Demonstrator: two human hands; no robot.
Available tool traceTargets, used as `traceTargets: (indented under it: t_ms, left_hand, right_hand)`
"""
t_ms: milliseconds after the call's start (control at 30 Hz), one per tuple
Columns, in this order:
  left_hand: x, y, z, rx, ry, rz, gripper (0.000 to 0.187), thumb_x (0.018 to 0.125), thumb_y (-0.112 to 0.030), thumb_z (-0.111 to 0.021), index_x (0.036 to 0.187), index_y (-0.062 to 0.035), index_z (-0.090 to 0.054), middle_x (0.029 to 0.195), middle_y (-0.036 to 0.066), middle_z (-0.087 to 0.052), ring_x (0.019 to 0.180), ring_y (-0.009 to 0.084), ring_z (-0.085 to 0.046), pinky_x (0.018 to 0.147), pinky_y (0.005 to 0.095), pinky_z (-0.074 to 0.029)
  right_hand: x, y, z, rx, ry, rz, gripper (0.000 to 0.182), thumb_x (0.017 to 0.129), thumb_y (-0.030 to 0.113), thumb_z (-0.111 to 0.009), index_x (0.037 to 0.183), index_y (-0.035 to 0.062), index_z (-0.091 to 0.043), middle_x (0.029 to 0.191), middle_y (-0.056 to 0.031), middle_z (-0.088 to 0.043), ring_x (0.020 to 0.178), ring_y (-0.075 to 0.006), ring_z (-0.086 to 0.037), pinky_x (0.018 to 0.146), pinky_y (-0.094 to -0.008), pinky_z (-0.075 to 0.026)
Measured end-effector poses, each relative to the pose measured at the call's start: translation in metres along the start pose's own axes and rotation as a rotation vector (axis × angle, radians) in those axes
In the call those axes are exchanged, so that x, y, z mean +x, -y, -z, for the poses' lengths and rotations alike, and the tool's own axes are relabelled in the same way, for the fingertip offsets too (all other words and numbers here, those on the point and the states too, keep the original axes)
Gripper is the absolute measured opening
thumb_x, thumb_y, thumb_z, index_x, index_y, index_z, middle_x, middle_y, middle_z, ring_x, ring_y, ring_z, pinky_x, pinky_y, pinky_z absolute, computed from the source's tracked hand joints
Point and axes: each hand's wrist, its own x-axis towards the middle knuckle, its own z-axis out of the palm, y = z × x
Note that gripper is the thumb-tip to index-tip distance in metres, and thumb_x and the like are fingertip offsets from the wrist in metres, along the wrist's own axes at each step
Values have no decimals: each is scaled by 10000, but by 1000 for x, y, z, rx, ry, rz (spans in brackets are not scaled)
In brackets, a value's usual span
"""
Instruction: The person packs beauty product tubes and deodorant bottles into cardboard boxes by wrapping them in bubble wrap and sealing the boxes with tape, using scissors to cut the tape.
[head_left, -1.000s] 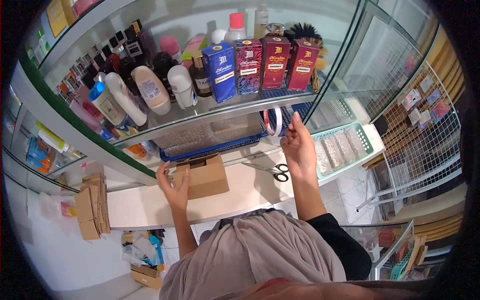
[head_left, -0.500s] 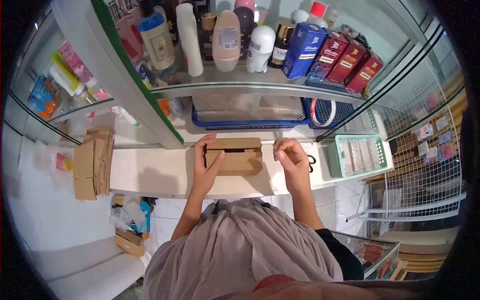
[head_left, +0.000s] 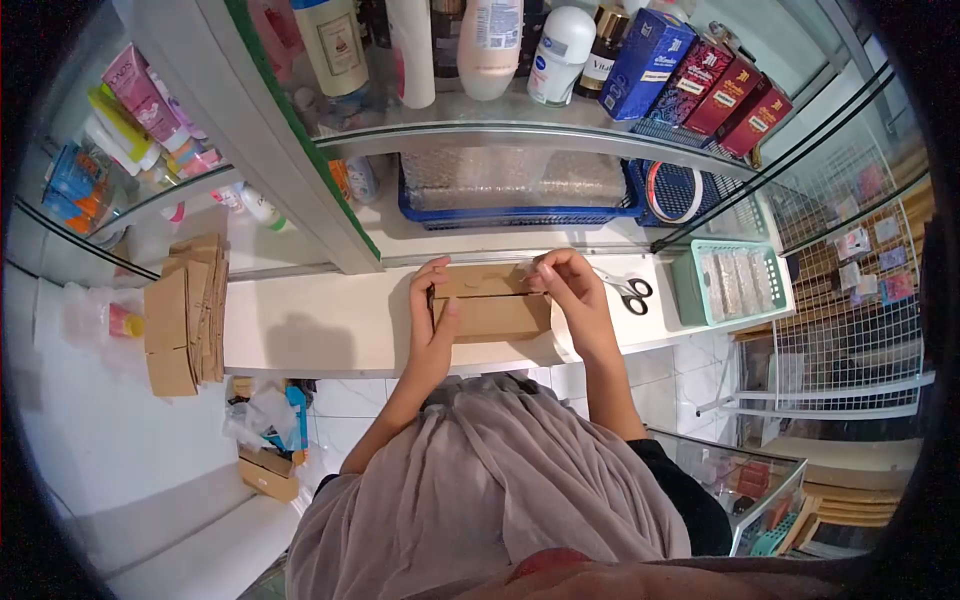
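A small brown cardboard box lies on the white counter in front of me, its top panels folded over with a dark slit between them. My left hand grips its left end, the thumb lying on top and the fingers around the far side. At the right end, my right hand is closed, thumb and fingertips pinching the box's far right corner. Scissors with black handles rest on the counter just beyond my right hand, their blades partly hidden by it.
To the right stands a mint green basket of bubble-wrapped packs. Flattened cardboard boxes are stacked at the left. A blue basket holds bubble wrap behind the counter's front strip. Above it, a glass shelf carries bottles and boxes.
My right hand has come in from beside the box to its right end. The gap in the box top has narrowed to a slit. My view has shifted, and more of the scissors shows.
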Motion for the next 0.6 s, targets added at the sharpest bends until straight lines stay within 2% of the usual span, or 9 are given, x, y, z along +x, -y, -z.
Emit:
traceTargets:
  t_ms: [100,233,333,433,467,533,600]
  left_hand:
    - [1,-2,-2,-39,-13,30,329,931,-62,-559,1230,-57,-421,1420,186,-398,1337,279,-353,1124,391,-237]
    - [2,-10,0,36,10,52,314,927,-74,-570,1217,-62,-449,1460,178,-394,1378,298,-325,1133,422,-195]
    - [5,-26,4,392,14,-17,276,928,-91,-575,1193,-74,-498,1489,128,-401,1422,315,-285,1132,455,-135]
    - [9,-34,10,506,114,-61,250,936,-114,-562,1184,-85,-547,1489,76,-420,1454,323,-238,1123,471,-90]
    - [9,-41,9,557,137,-66,240,939,-118,-555,1176,-80,-563,1467,76,-451,1447,315,-263,1120,467,-111]
    - [13,-55,9,667,186,-75,230,944,-126,-541,1161,-71,-594,1422,76,-511,1432,298,-312,1113,460,-153]
    - [11,-58,10,786,245,-90,272,956,-138,-518,1211,-87,-599,1425,42,-517,1427,256,-330,1098,477,-119]
  right_hand:
    - [4,5,4,54,29,-8,100,969,142,-593,983,45,-575,933,-35,-625,873,-122,-594,810,-271,-462]
    - [5,9,8,11,77,-34,86,983,124,-566,991,39,-561,929,-39,-620,881,-127,-599,818,-284,-467]
    - [9,13,12,-81,140,6,103,992,137,-555,1013,37,-558,927,-33,-620,875,-129,-600,827,-284,-468]
    - [10,23,13,-173,172,-3,124,987,160,-573,1019,41,-564,930,-30,-623,876,-124,-605,827,-284,-471]
    - [12,27,13,-341,178,104,158,968,196,-593,986,40,-583,924,-12,-612,872,-110,-618,715,-268,-455]
    - [12,48,11,-550,259,180,150,944,187,-616,964,40,-594,888,-32,-617,852,-145,-629,709,-295,-458]
    - [15,61,11,-699,357,266,140,915,175,-638,948,43,-602,862,-56,-622,842,-188,-635,711,-324,-463]
